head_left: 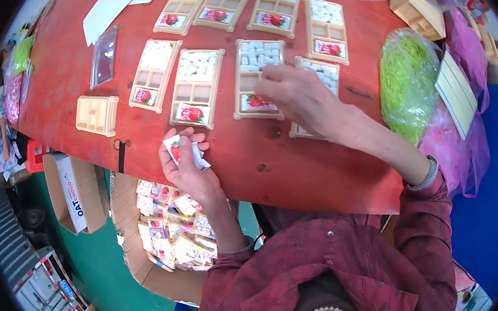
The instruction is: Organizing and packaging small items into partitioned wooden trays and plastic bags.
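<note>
Overall light: bright, diffuse, soft-edged shadows.
Broad red-painted tabletop (322, 176): paler sheen toward far side, deeper red near.
Clear plastic bag of lime-green shreds (409, 85), right: scattered white glints.
Small white rounded pieces (197, 65): highlights close to washing out.
Bare right hand (297, 95): blurred.
Bare left hand (187, 164): crisper.
Rim: fisheye bend, black corners, far-left detail soft.

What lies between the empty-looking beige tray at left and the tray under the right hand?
In the head view: two beige trays, each holding white pieces and a strawberry-printed packet, with red table showing around them.
</note>
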The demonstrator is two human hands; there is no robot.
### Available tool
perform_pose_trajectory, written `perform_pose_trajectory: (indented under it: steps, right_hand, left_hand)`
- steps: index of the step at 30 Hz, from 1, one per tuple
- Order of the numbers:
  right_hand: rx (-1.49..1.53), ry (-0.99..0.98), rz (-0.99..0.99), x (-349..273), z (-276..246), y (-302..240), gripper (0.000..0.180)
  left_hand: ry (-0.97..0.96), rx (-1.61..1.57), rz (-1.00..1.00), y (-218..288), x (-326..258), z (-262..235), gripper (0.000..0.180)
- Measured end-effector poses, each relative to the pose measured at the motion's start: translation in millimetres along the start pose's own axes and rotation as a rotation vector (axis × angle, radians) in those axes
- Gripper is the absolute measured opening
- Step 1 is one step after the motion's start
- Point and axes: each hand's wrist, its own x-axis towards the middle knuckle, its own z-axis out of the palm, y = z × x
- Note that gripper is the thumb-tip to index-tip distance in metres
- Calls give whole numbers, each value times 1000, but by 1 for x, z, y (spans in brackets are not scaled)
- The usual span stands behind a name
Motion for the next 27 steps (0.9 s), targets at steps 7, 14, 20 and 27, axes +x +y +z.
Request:
perform_pose_trajectory:
  steps: [7,14,20,27]
  right_hand:
    - [93,70,192,-71,-51,-16,10]
    - [251,144,316,-173,-33,-27,10]
    - [324,408,442,-256,-53,-39,12]
    - [-38,1077,851,-339,-109,-55,7]
  left_hand:
    - [-77,-111,-184,0,-15,-3,31]
    - [-449,-290,-567,28,-51,49,38]
    - [-1013,-23,-1000,30,-118,164,39]
    - [-1554,149,-1156,9,-245,285,32]
